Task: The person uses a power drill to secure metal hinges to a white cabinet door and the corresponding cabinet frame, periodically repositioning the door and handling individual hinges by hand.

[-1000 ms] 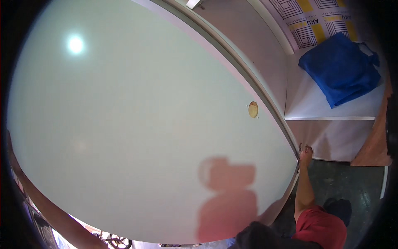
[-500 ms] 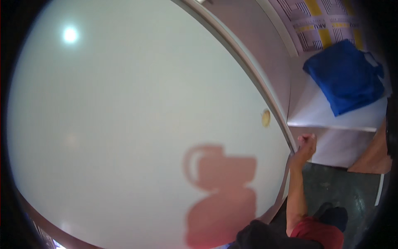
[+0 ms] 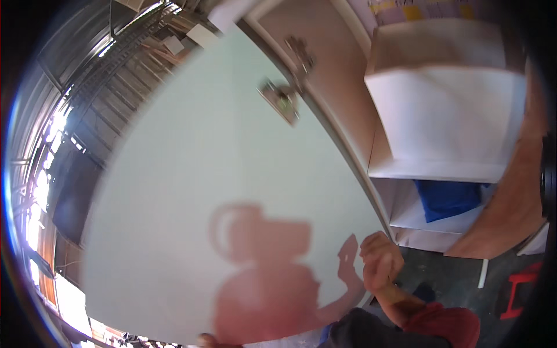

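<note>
A large glossy white door panel (image 3: 174,191) fills the middle of the view, with a reddish silhouette of me showing on it. Beside its right edge is my right hand (image 3: 380,261), closed with the fingers curled in; whether anything small is inside them is hidden. A silhouette of this hand shows on the panel next to it. Only a sliver of my left hand (image 3: 206,341) shows at the panel's lower edge, its fingers mostly out of sight. High on the panel's right edge sits a metal hinge (image 3: 281,101), blurred, joining it to the cabinet side (image 3: 342,81).
Right of the panel are a white drawer or box front (image 3: 444,119) and a shelf holding a blue cloth (image 3: 449,200). A brown curved board (image 3: 499,209) stands at far right, near a red stool-like frame (image 3: 516,290). Roof beams (image 3: 116,93) rise at left.
My view has swung upward, bringing the hinge, drawer front and roof into sight. My right hand has come from beyond the panel's edge to its front face. A bit of my left hand now shows.
</note>
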Demonstrator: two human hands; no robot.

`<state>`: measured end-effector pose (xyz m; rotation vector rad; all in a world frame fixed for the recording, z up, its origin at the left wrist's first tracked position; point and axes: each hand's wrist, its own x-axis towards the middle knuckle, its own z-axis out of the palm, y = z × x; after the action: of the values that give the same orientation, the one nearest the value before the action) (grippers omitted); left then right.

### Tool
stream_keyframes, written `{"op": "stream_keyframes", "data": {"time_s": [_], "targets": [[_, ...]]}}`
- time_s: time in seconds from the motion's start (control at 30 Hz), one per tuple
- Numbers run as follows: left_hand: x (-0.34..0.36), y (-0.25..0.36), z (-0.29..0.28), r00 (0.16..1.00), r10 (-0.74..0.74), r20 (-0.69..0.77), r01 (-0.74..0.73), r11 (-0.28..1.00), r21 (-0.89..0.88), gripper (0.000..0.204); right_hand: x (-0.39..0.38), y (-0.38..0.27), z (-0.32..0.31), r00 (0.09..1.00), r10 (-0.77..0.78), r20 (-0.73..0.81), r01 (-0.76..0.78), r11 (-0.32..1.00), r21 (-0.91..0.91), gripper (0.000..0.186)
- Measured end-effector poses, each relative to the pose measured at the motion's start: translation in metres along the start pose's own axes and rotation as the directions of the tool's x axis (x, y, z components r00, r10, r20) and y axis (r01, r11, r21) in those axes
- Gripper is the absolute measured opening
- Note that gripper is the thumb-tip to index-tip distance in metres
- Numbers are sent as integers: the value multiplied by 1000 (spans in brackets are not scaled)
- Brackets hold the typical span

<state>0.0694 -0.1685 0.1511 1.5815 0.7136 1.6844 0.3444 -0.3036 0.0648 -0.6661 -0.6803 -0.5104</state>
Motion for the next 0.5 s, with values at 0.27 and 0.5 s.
{"op": "stream_keyframes", "data": {"time_s": [0.27,0.5], "targets": [[-21,44,5,971,-237,-34,226,954,-199,35,124,-33,7,824,566,16,-521,769,-371,22],[-62,84,-19,964,-254,83,264,954,-139,21,118,26,-69,409,866,289,-604,494,-626,52]]}}
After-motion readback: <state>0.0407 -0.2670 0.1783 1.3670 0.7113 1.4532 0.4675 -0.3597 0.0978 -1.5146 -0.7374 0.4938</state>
